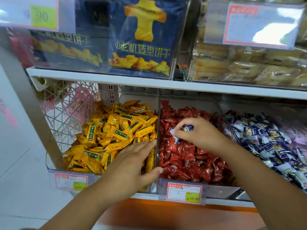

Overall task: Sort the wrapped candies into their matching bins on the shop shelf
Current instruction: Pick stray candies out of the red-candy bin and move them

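Three clear bins stand side by side on the lower shelf. The left bin point(53, 168) is full of yellow candies point(116, 128), the middle bin point(167, 185) of red candies point(186, 156), the right bin point(232, 192) of blue-and-white candies point(269, 143). My right hand point(199, 133) hovers over the red candies and pinches a few blue-and-white wrapped candies point(188, 127). My left hand point(134, 161) lies flat with straight fingers on the yellow candies, its thumb at the divider point(157, 146) between the yellow and red bins.
Price tags point(183, 191) hang on the bins' fronts. The upper shelf point(149, 82) carries clear boxes of blue biscuit bags point(141, 42) and wrapped pastries point(249, 67). A wire basket with pink items point(71, 105) hangs at the shelf's left end.
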Motion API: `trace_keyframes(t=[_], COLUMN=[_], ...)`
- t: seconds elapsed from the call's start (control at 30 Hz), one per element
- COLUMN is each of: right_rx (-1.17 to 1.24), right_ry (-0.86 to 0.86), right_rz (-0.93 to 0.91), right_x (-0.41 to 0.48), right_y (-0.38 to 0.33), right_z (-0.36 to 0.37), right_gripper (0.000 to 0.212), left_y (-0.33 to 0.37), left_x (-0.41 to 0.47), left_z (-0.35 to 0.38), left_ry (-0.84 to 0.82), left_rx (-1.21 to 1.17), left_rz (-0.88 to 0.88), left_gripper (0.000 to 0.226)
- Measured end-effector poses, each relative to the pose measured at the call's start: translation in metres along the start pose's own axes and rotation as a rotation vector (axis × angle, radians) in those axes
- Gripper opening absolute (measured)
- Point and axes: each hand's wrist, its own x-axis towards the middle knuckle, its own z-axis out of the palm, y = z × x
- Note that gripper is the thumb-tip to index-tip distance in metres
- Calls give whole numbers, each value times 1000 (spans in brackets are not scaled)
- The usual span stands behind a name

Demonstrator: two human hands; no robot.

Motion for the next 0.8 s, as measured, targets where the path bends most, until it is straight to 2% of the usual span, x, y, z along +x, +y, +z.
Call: trace_keyframes(t=[0.2, 0.33, 0.43, 0.5, 0.57, 0.63, 0.8], right_rx=[37, -45, 5, 73, 158, 199, 61], right_ry=[115, 18, -49, -129, -169, -156, -68], right_rz=[-180, -312, -346, -355, -324, -297, -307], right_x=[8, 32, 48, 52, 51, 47, 40], right_y=[-35, -63, -71, -74, -74, -68, -51], right_z=[8, 32, 48, 49, 44, 36, 25], right_gripper=[13, 15, 15, 31, 35, 30, 26], left_y=[-1, -2, -1, 0, -2, -3, 2], left_x=[-2, -1, -2, -2, -2, -2, -4], left_z=[2, 1, 0, -1, -1, -1, -6], left_ry=[6, 4, 4, 4, -13, -22, 11], left_rx=[34, 33, 16, 5, 0, 0, -99], left_rz=[5, 8, 13, 21, 23, 17, 30], left_gripper=[85, 83, 77, 76, 76, 76, 76])
